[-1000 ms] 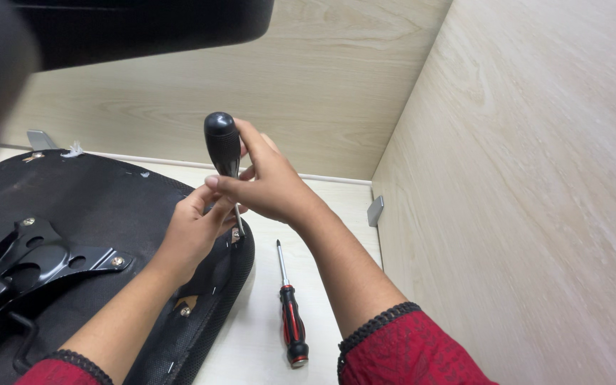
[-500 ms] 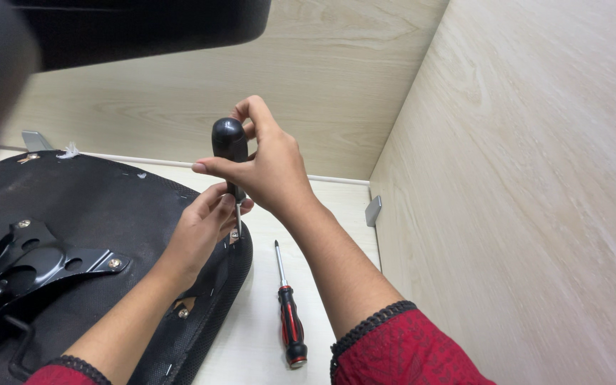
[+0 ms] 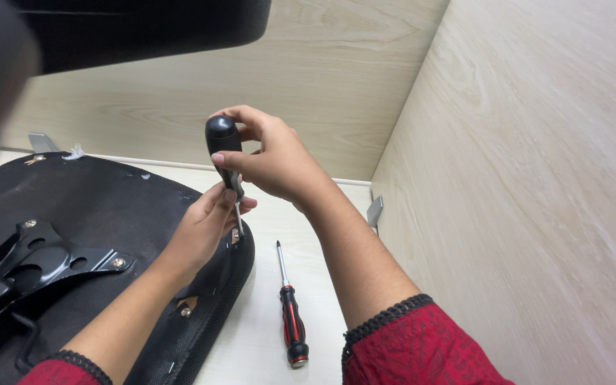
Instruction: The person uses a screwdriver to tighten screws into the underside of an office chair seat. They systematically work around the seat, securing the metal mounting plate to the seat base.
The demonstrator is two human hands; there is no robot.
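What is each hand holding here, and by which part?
The right hand grips a black-handled screwdriver by its handle; the left hand pinches its metal shaft just above the tip, at the black fabric seat base.

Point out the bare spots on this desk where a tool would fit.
Bare white desktop lies between the black seat base and the red-and-black screwdriver, and again from that screwdriver to the wooden side panel. It is crowded at the seat's edge, where both hands work the black-handled screwdriver.

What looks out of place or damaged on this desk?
An office chair seat lies upside down on the white desk, its bracket exposed. Small white scraps cling to its far edge. A spare red-and-black screwdriver lies loose beside it.
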